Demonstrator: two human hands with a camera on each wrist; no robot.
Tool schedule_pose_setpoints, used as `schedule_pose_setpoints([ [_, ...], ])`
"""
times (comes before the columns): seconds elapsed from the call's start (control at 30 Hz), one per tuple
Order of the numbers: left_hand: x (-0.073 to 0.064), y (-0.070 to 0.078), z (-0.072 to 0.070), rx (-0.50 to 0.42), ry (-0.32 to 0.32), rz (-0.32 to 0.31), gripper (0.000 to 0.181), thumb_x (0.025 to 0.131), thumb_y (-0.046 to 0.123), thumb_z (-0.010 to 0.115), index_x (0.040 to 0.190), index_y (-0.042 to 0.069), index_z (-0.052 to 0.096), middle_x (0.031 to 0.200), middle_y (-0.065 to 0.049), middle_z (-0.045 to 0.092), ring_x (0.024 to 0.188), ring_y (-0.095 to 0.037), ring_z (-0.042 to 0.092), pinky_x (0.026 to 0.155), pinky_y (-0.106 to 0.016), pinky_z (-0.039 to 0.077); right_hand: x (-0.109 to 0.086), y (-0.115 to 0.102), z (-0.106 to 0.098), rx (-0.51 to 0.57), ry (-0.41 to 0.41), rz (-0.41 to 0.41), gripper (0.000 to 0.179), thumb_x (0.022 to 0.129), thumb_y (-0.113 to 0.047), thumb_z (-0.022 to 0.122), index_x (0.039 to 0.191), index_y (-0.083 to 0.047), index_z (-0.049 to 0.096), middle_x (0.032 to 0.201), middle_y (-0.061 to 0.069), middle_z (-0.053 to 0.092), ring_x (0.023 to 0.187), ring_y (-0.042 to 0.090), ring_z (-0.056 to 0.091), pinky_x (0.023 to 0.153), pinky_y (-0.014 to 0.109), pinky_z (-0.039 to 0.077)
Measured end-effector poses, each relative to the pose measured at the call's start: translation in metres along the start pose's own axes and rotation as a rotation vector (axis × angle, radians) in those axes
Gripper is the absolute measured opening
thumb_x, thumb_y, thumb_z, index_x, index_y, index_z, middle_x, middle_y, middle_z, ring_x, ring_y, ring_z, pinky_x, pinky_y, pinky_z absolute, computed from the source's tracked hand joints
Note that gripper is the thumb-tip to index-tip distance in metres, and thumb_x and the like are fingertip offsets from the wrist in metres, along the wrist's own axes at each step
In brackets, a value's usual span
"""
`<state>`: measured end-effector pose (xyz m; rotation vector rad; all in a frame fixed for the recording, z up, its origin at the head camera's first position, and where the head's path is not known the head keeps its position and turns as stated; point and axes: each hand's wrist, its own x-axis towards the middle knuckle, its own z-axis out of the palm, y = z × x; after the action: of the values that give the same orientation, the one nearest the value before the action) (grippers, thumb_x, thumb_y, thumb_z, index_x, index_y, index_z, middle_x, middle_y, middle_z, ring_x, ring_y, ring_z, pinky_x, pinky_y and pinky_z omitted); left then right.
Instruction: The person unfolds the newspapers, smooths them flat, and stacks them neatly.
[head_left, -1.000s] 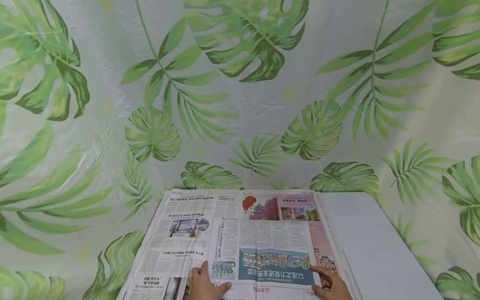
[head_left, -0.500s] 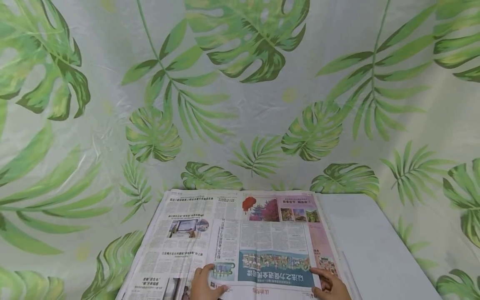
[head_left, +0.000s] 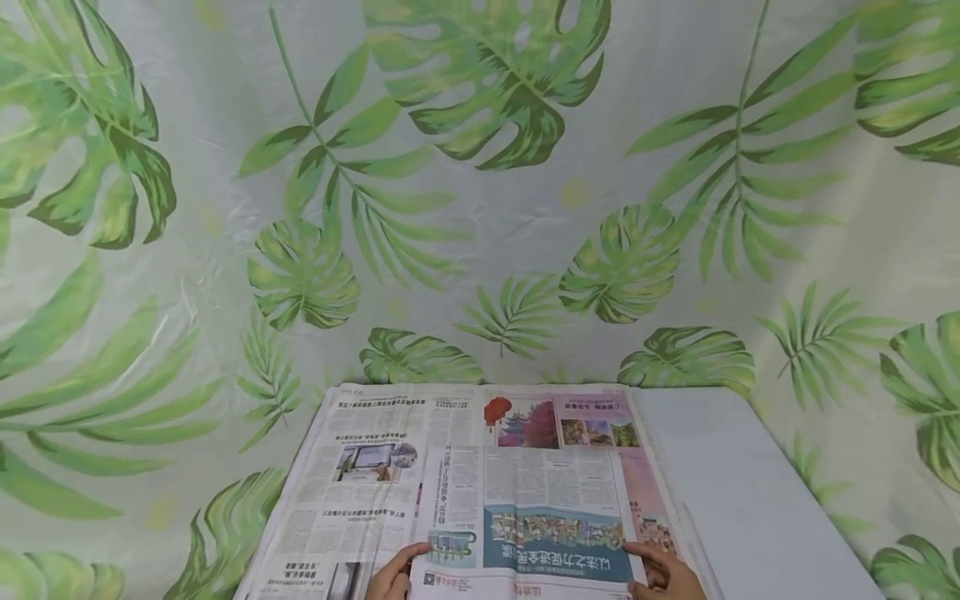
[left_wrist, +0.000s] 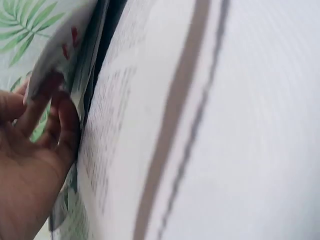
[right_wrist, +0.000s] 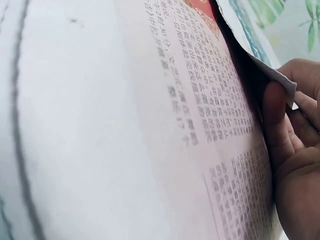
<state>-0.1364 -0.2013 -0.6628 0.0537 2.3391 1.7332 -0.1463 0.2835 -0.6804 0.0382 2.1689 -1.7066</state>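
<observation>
A folded newspaper [head_left: 555, 475] with a teal picture banner lies over a larger newspaper spread [head_left: 367, 492]. At its left edge my left hand [head_left: 393, 573] grips the paper, with the fingertips at the margin. My right hand [head_left: 663, 575] pinches the right edge near the front corner. In the left wrist view, the left hand [left_wrist: 40, 145] has a raised newspaper edge [left_wrist: 55, 60] between thumb and fingers. The right wrist view has the thumb and fingers of the right hand [right_wrist: 295, 145] on a lifted newspaper corner [right_wrist: 282, 82], with printed sheets below.
A plain white board or sheet [head_left: 757, 500] extends from under the newspapers to the right. Behind the stack and at both sides is a leaf-patterned cloth [head_left: 525, 225]. A pink page [head_left: 637, 467] shows beneath the folded newspaper's right side.
My left hand has shifted left and down, from over the page to its left edge. The folded newspaper has slid slightly toward me, its left edge now distinct. The right hand barely moved.
</observation>
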Motion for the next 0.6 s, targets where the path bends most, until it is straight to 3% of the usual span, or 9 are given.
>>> schedule_pose_setpoints([
  [0.13, -0.001, -0.008, -0.011, -0.217, -0.235, 0.072, 0.054, 0.097, -0.002, 0.035, 0.149, -0.013, 0.038, 0.133, -0.025, 0.064, 0.104, -0.007, 0.069, 0.081, -0.025, 0.057, -0.004, -0.003, -0.003, -0.010, -0.008, -0.022, 0.068, 0.098, -0.022, 0.070, 0.147, 0.015, 0.041, 0.068, -0.002, 0.052, 0.049, 0.005, 0.044, 0.049, 0.027, 0.047],
  [0.23, -0.001, -0.011, -0.016, -0.218, -0.305, 0.167, 0.047, 0.107, 0.004, 0.040, 0.150, -0.015, 0.034, 0.135, -0.025, 0.063, 0.109, -0.003, 0.069, 0.087, -0.025, 0.057, -0.006, -0.004, -0.005, -0.007, -0.023, -0.020, 0.067, 0.098, -0.020, 0.069, 0.148, 0.015, 0.040, 0.066, -0.004, 0.048, 0.048, 0.005, 0.041, 0.049, 0.026, 0.046],
  [0.3, 0.000, -0.011, -0.018, -0.146, -0.292, 0.219, 0.047, 0.108, 0.010, 0.049, 0.148, -0.013, 0.040, 0.132, -0.022, 0.064, 0.107, 0.000, 0.069, 0.086, -0.024, 0.058, -0.007, -0.004, -0.007, 0.002, -0.028, -0.011, 0.068, 0.098, -0.019, 0.070, 0.149, 0.015, 0.040, 0.063, -0.005, 0.046, 0.048, 0.007, 0.041, 0.050, 0.027, 0.047],
  [0.37, 0.002, -0.012, -0.017, -0.045, -0.235, 0.263, 0.044, 0.105, 0.013, 0.058, 0.142, -0.009, 0.052, 0.127, -0.020, 0.064, 0.101, 0.001, 0.069, 0.081, -0.023, 0.058, -0.007, -0.003, -0.008, 0.007, -0.024, 0.005, 0.069, 0.096, -0.020, 0.072, 0.148, 0.014, 0.041, 0.060, -0.005, 0.043, 0.049, 0.007, 0.040, 0.050, 0.027, 0.046],
  [0.47, 0.005, -0.014, -0.015, 0.107, -0.144, 0.328, 0.033, 0.099, 0.002, 0.061, 0.132, -0.002, 0.064, 0.121, -0.024, 0.059, 0.090, 0.002, 0.066, 0.071, -0.022, 0.057, -0.008, -0.002, -0.008, 0.035, -0.017, 0.029, 0.071, 0.093, -0.019, 0.074, 0.147, 0.014, 0.042, 0.060, -0.005, 0.041, 0.049, 0.008, 0.037, 0.049, 0.026, 0.043],
  [0.6, 0.006, -0.015, -0.010, 0.250, -0.020, 0.377, 0.035, 0.090, -0.007, 0.059, 0.119, 0.007, 0.074, 0.118, -0.029, 0.055, 0.084, 0.005, 0.059, 0.065, -0.022, 0.054, -0.009, 0.001, -0.008, 0.074, -0.011, 0.054, 0.068, 0.096, -0.018, 0.070, 0.147, 0.015, 0.042, 0.059, -0.006, 0.038, 0.048, 0.008, 0.034, 0.048, 0.027, 0.041],
])
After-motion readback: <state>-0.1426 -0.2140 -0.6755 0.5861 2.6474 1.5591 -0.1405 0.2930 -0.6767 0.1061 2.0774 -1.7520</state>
